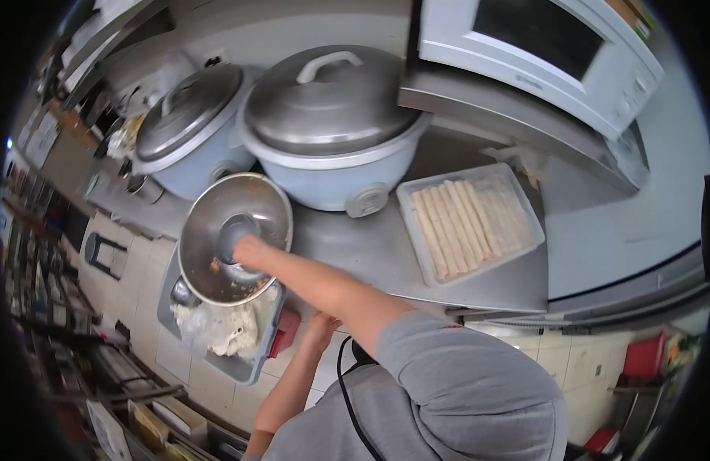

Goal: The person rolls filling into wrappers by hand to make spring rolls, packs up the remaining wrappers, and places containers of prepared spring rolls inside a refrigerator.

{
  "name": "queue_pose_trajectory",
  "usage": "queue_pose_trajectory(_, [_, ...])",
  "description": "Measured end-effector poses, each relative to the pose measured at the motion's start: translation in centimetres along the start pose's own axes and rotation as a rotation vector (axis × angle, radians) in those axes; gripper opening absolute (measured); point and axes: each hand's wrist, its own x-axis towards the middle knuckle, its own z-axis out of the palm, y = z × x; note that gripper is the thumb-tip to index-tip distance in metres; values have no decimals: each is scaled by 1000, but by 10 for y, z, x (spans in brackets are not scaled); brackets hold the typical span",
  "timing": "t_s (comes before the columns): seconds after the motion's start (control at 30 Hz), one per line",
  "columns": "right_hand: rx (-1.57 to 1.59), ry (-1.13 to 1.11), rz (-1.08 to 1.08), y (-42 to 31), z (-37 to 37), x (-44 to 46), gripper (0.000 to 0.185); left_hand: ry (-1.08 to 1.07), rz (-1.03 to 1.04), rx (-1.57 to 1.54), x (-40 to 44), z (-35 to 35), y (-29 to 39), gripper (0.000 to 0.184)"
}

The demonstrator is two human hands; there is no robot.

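Note:
My right hand (251, 252) reaches into a large steel mixing bowl (199, 265), closed on the rim of a small round grey bowl (233, 230). Bits of brownish food stick to the steel bowl's inside. The steel bowl is tilted and overlaps a grey tub (251, 375) holding white, crumbly food (236, 330). A metal ladle or scoop (183, 293) lies at the tub's far side. My left hand (321, 330) hangs low beside the counter edge, close to a red container (284, 334). My right arm partly covers it, and its fingers are not clear.
Two large lidded cookers (335, 100) (189, 115) stand along the back of the steel counter (332, 253). A plastic container (416, 230) of pale rolls (455, 227) sits at the right. Above is a white microwave (555, 54) on a steel shelf (516, 107). A stool (105, 253) stands on the tiled floor.

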Motion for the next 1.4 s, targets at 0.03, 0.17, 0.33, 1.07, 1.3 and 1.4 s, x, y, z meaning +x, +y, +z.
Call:
queue_pose_trajectory(0.03, [19,-59,43,-2,-4,1,11,23,44,-12,2,2,-1,17])
queue_pose_trajectory(0.17, [258,-56,72,-2,-94,-49,34,-80,-84,0,15,5,-5,16])
queue_pose_trajectory(0.33, [687,-49,162,81,-208,-218,35,-139,-164,128,35,38,-16,17])
queue_pose_trajectory(1.07, [705,889,1484,133,-188,-608,28,-107,196,280,163,155,2,49])
queue_pose_trajectory(1.3, [544,1119,1688,-36,-193,-599,29,-462,-258,166,90,145,23,51])
queue_pose_trajectory(1.4, [501,1229,1693,-114,-228,-598,32,-470,-319,182,71,156,13,49])
